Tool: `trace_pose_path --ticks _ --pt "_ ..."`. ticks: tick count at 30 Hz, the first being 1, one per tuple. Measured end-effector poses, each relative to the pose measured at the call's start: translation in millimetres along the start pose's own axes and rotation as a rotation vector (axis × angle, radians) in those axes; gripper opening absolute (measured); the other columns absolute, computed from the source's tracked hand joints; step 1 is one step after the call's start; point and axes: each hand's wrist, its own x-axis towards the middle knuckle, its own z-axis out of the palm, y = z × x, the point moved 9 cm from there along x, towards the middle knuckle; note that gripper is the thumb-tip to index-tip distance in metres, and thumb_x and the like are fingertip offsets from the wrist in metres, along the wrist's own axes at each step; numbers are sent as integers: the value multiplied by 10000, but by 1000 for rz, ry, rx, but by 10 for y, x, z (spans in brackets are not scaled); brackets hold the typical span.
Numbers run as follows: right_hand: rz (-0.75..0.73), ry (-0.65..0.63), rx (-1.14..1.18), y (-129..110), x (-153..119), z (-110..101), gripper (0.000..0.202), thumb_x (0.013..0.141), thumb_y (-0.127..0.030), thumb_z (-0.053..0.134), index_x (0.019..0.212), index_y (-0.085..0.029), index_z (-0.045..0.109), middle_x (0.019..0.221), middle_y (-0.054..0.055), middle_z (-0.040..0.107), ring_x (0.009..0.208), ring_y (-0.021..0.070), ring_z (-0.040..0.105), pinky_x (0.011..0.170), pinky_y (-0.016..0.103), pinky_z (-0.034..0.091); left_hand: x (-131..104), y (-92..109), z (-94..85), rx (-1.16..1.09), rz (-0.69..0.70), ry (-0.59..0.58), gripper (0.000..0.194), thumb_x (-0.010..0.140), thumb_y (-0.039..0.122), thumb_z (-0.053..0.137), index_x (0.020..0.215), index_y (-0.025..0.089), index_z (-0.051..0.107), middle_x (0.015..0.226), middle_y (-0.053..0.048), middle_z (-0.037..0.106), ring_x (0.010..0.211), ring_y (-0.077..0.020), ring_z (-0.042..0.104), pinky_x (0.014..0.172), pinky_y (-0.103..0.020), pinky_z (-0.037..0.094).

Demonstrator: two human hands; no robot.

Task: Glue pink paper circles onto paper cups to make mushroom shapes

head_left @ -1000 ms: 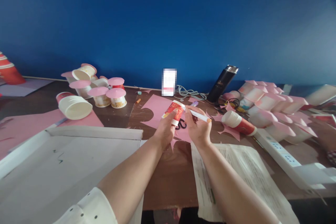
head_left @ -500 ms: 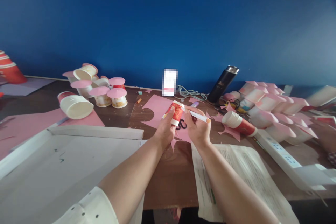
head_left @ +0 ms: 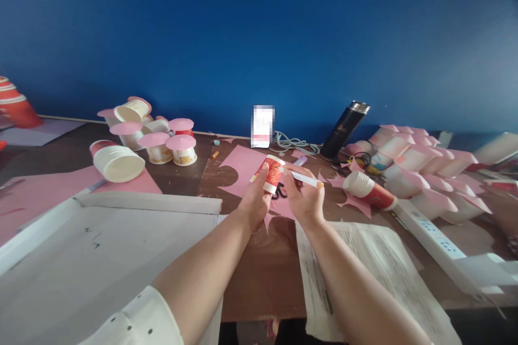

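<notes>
My left hand is closed around a small red paper cup with a yellow-gold print and a white rim, held tilted above the table. In my right hand is a white marker pen with an orange end pointing right; its other end is at the cup's side, partly hidden by the fingers. Whether the tip touches the cup cannot be made out. Beneath both hands lies a pink paper sheet with round pieces cut out. A black curled item, perhaps scissor handles, rests on it.
Paper cups with pink discs stand back left. More pink-topped cups are piled right, near stacked red cups, a power strip and a black flask. A phone leans on the wall; a white box lid lies left.
Almost nothing differs: the right hand and marker have shifted very slightly left. At the far right edge, another person's hand has moved and is blurred.
</notes>
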Motion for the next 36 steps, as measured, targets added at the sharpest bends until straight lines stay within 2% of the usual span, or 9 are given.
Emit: trace_pose_path --ticks 21,27,36 --pt "-8 -25 -42 -40 0 26 186 846 -304 550 884 -197 697 867 51 709 813 193 680 756 317 549 -3 7 -7 -19 -7 9 253 805 346 648 982 166 656 1043 -75 693 1118 -219 589 999 -329 429" --pt "17 -67 -23 -6 -9 78 204 853 -315 535 895 -200 697 839 58 712 813 211 688 702 312 555 -8 7 -16 -33 -19 26 260 829 314 618 1047 175 638 1060 -71 684 1101 -203 595 977 -310 436" --pt "28 -66 1 25 -23 85 190 851 -315 544 911 -208 690 850 55 709 801 210 688 672 305 559 -1 -12 -18 -49 -50 20 145 804 248 628 904 145 647 913 -63 693 991 -182 632 940 -284 447"
